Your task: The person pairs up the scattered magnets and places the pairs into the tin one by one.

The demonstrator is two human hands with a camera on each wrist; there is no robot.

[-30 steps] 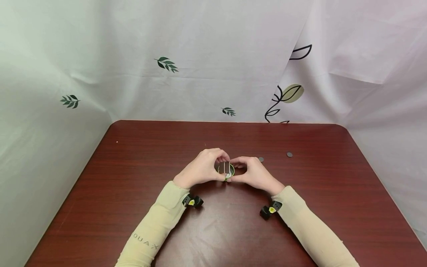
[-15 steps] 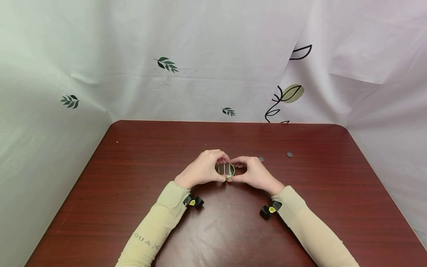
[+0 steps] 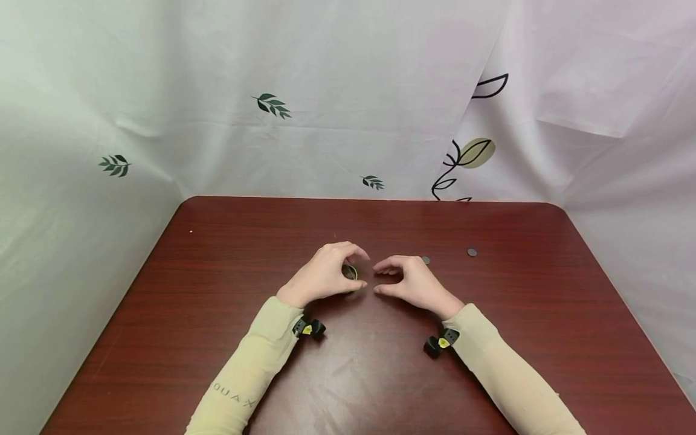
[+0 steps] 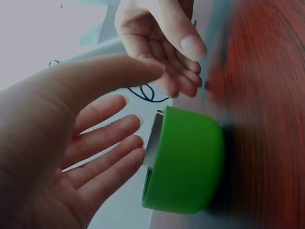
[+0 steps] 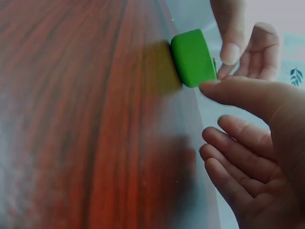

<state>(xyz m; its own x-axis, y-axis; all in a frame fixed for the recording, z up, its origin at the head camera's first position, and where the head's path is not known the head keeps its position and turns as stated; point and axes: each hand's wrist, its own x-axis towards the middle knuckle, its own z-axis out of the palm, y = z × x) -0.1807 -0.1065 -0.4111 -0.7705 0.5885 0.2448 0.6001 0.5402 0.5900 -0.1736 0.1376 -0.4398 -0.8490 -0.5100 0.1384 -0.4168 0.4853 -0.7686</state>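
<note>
A small bright green round cup (image 4: 188, 162) stands on the table, a thin grey, metal-like edge (image 4: 153, 140) showing at its rim. In the head view the cup (image 3: 350, 273) is partly covered by my left hand (image 3: 321, 275), whose thumb and fingers arch loosely over it. The left wrist view shows those fingers spread beside the cup's mouth, not wrapped round its wall. My right hand (image 3: 410, 281) is just to the right, thumb and fingers apart with nothing between them. Its thumb overlaps the cup's lower edge in the right wrist view.
Two small grey discs lie on the brown table (image 3: 348, 374): one disc (image 3: 426, 260) right behind the right hand, another disc (image 3: 472, 252) farther right. A white curtain (image 3: 326, 60) with leaf prints surrounds the table's back and sides.
Both hands were at the cup, which held a dark, line-marked flat piece sinking lower into it. The cup and left hand have shifted left, away from the nearly still right hand.
</note>
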